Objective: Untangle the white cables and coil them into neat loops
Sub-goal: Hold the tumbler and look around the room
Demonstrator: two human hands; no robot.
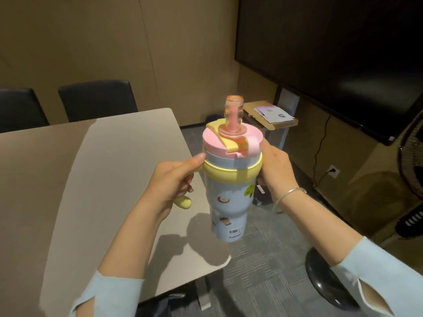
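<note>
White cables nowhere in view, task unstarted; left hand (172,179) gripping tumbler (229,191) handle, right hand (273,168) clasping its side.

Bare grey table (57,179) open at left, tumbler (229,195) held by both hands above its corner, two dark chairs (98,99) lining the far edge, fan (412,165) crowding right.

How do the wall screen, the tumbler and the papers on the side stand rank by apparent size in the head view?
1. Wall screen, largest though cropped by the frame.
2. Tumbler, held up near the camera by the left hand and right hand, so nearness inflates it.
3. Papers, smallest and farther away.
</note>
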